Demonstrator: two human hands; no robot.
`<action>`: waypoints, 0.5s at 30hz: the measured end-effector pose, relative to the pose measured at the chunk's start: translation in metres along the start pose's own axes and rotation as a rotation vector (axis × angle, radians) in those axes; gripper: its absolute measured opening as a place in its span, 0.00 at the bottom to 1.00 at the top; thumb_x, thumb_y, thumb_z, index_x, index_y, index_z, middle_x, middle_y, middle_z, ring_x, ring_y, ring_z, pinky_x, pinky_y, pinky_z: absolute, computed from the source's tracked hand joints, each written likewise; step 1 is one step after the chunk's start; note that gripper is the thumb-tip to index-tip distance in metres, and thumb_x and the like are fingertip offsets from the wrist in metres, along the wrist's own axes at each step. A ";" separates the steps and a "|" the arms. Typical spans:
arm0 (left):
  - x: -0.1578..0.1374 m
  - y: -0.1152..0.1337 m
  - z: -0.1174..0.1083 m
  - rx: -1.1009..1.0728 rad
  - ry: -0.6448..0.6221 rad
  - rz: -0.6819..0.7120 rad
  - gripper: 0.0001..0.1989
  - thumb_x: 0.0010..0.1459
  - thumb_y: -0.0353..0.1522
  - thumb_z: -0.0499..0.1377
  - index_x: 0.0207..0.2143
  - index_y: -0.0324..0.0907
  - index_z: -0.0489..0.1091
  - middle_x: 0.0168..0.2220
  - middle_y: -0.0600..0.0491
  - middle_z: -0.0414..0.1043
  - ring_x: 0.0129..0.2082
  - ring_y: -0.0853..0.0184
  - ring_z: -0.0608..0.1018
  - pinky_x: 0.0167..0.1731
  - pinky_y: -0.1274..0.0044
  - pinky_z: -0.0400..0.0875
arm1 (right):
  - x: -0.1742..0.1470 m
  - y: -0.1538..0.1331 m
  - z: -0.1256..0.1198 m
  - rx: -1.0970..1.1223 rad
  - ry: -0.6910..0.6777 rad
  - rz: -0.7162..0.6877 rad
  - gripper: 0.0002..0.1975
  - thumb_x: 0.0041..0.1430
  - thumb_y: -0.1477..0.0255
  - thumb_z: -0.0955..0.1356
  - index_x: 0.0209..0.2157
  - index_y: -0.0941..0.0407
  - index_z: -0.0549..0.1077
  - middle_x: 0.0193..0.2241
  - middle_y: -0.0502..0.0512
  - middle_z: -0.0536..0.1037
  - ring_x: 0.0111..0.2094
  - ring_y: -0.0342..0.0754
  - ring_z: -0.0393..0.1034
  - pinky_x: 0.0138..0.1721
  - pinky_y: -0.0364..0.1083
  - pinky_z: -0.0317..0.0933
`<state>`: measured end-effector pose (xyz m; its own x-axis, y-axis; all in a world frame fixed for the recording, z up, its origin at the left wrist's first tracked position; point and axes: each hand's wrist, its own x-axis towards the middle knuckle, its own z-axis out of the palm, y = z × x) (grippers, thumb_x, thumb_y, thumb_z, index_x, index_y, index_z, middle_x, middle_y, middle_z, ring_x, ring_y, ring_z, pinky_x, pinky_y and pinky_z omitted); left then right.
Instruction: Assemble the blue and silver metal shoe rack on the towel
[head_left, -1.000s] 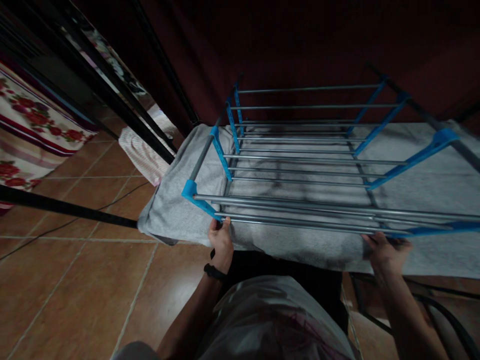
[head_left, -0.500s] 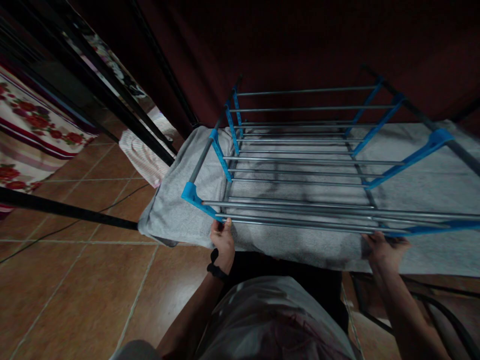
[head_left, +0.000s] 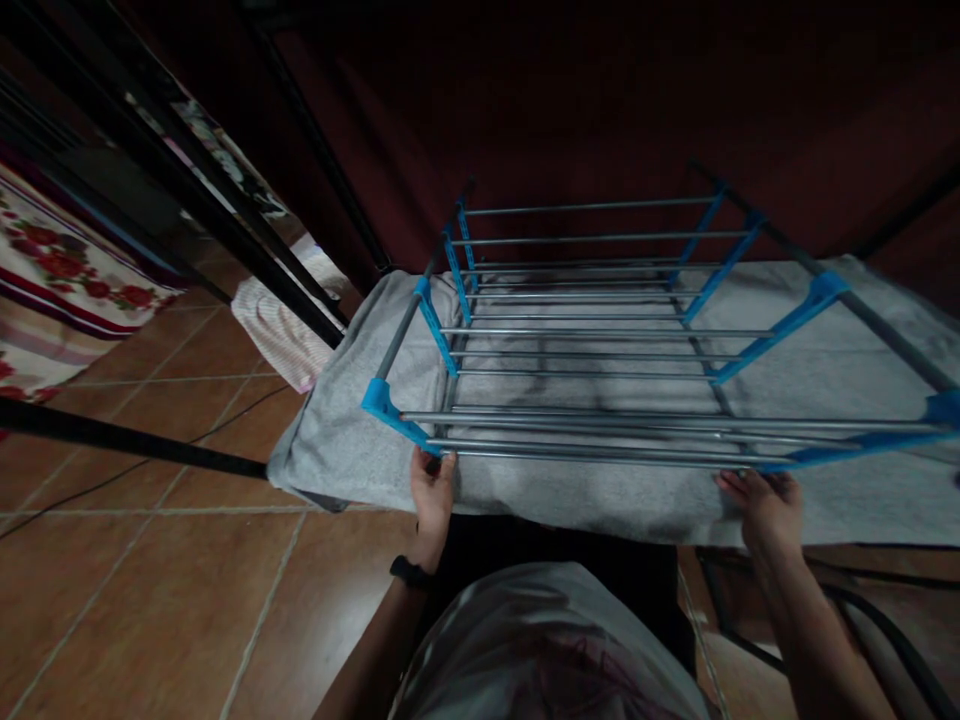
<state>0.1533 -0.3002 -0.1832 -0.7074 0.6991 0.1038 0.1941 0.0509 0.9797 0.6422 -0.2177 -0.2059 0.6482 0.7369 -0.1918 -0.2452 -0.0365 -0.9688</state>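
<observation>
A shoe rack (head_left: 592,356) of thin grey metal tubes with blue plastic brackets lies over a grey cloth (head_left: 570,500). Its near bars run across in front of me. My left hand (head_left: 433,492) grips the low front bar beside the left blue bracket (head_left: 394,415), thumb on the near side and the other fingers partly hidden beneath. Farther right, my right hand (head_left: 766,505) holds the same front edge close to the right blue bracket (head_left: 825,458). Some of its fingers are hidden under the bar.
The cloth covers a long raised surface against a dark red curtain-like backdrop (head_left: 585,100). Black metal poles (head_left: 135,437) stand at left. Beyond them are a striped pale cloth (head_left: 281,325) and a floral fabric (head_left: 67,265). A dark cable (head_left: 240,412) crosses the tiled floor (head_left: 202,600).
The view has shifted slightly, bringing the rack's near right blue corner into frame. The rack's far side appears a little lower. Both hands remain at the front edge.
</observation>
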 end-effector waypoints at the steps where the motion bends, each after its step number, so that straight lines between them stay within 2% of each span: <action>1: -0.001 0.000 -0.001 0.042 -0.002 -0.004 0.18 0.50 0.38 0.66 0.43 0.42 0.72 0.38 0.49 0.75 0.38 0.62 0.77 0.45 0.69 0.72 | 0.001 0.002 -0.003 -0.007 -0.036 0.000 0.20 0.35 0.72 0.75 0.34 0.54 0.70 0.31 0.52 0.73 0.26 0.45 0.72 0.30 0.46 0.73; 4: -0.003 -0.001 -0.005 0.169 -0.005 0.009 0.17 0.50 0.37 0.64 0.43 0.41 0.72 0.40 0.47 0.74 0.40 0.60 0.76 0.46 0.67 0.71 | 0.002 0.006 -0.006 -0.019 -0.056 -0.009 0.24 0.34 0.71 0.74 0.38 0.53 0.70 0.33 0.50 0.73 0.28 0.44 0.73 0.30 0.44 0.73; 9: -0.006 -0.002 -0.010 0.267 0.016 0.105 0.16 0.51 0.34 0.58 0.44 0.44 0.73 0.41 0.48 0.71 0.42 0.60 0.74 0.49 0.65 0.69 | -0.005 0.005 0.003 -0.040 -0.013 -0.057 0.29 0.32 0.72 0.72 0.43 0.53 0.70 0.41 0.49 0.72 0.26 0.39 0.72 0.28 0.41 0.72; 15: -0.002 -0.004 -0.015 0.257 0.021 0.100 0.15 0.47 0.34 0.59 0.39 0.45 0.74 0.36 0.51 0.68 0.40 0.57 0.72 0.52 0.60 0.65 | -0.015 0.004 0.015 -0.144 0.022 -0.041 0.31 0.40 0.68 0.69 0.50 0.54 0.65 0.39 0.49 0.71 0.26 0.37 0.69 0.25 0.39 0.70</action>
<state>0.1441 -0.3125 -0.1850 -0.6893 0.6952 0.2041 0.4277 0.1631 0.8891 0.6205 -0.2191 -0.2044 0.6714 0.7250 -0.1535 -0.1133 -0.1042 -0.9881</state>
